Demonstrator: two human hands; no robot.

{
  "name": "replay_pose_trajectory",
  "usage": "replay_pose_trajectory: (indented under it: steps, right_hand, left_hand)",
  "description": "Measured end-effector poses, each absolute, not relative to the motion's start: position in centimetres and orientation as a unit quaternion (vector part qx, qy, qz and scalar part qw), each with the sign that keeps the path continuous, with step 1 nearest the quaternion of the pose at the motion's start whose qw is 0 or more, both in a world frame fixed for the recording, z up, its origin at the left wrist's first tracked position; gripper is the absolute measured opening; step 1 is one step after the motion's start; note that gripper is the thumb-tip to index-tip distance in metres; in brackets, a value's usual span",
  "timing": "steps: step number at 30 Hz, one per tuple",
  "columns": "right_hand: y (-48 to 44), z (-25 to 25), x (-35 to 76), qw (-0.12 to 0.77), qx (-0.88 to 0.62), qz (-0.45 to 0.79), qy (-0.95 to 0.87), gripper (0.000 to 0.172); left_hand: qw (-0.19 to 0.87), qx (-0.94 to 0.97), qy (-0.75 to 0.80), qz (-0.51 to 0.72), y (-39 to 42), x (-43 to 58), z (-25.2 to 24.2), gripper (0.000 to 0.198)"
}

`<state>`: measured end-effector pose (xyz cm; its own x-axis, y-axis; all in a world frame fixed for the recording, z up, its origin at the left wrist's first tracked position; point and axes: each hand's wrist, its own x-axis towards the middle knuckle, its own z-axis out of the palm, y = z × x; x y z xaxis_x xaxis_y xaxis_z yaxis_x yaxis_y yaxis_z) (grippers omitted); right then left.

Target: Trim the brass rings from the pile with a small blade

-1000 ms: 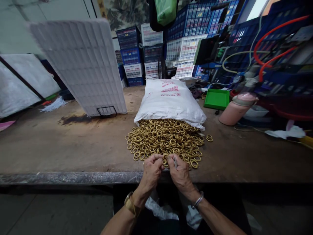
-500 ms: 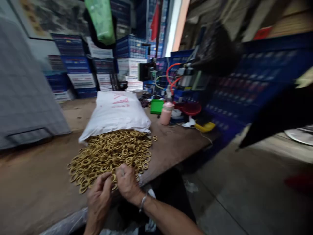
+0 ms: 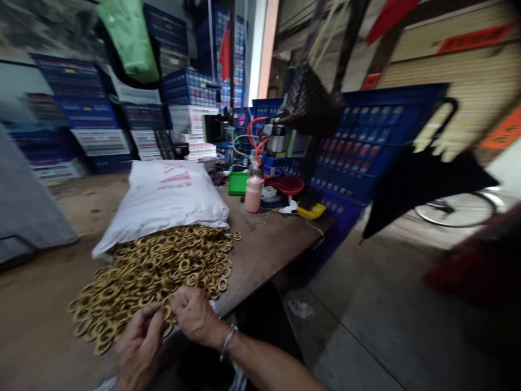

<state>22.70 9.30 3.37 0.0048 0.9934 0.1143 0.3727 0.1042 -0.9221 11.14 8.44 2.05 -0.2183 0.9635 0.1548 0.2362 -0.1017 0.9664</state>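
Observation:
A heap of gold-coloured rings [image 3: 154, 271] spills from the mouth of a white sack [image 3: 163, 198] onto a brown workbench [image 3: 268, 244]. Both hands meet at the near edge of the heap. My left hand [image 3: 138, 347] is curled with its fingertips pinched at the rings. My right hand [image 3: 194, 315], with a metal bangle on the wrist, is closed too, fingers bent against the left hand's. What they pinch is too small and blurred to name.
A pink bottle [image 3: 253, 194], a green tray [image 3: 238, 183], a red bowl [image 3: 290, 185] and a yellow object [image 3: 311, 210] stand at the bench's far right. Stacked blue and white crates [image 3: 101, 127] line the back. A dark umbrella [image 3: 423, 179] hangs at right over the concrete floor [image 3: 386, 326].
The view has swung to the right, so the heap and sack now sit at left and the floor and doorway show. Both hands stay pinched together at the heap's near edge.

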Motion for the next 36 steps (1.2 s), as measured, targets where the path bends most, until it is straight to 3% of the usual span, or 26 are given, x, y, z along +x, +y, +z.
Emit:
replay_pose_trajectory:
  steps: [6, 9, 13, 22, 32, 36]
  right_hand:
    - [9.9, 2.9, 22.1, 0.399, -0.604, 0.362, -0.588, 0.026]
    - [10.0, 2.2, 22.4, 0.398, -0.597, 0.366, -0.592, 0.027]
    - [9.4, 1.9, 23.2, 0.418, -0.569, 0.277, -0.652, 0.029]
    - [8.1, 2.4, 23.5, 0.35, -0.466, 0.233, -0.778, 0.022]
    - [7.8, 2.3, 23.8, 0.357, -0.477, 0.224, -0.771, 0.018]
    - [7.8, 2.2, 23.9, 0.359, -0.477, 0.236, -0.767, 0.018]
  left_hand:
    - [0.287, 0.543, 0.572, 0.543, 7.6, 12.1, 2.3, 0.019]
    - [0.33, 0.54, 0.561, 0.534, 7.6, 12.3, 2.0, 0.016]
    - [0.389, 0.504, 0.557, 0.534, 7.5, 11.8, 1.9, 0.016]
    - [0.453, 0.507, 0.519, 0.518, 5.8, 10.7, 4.4, 0.014]
    - [0.269, 0.592, 0.591, 0.477, 5.8, 9.5, 1.2, 0.02]
    - [0.387, 0.529, 0.57, 0.496, 6.0, 9.8, 2.2, 0.019]
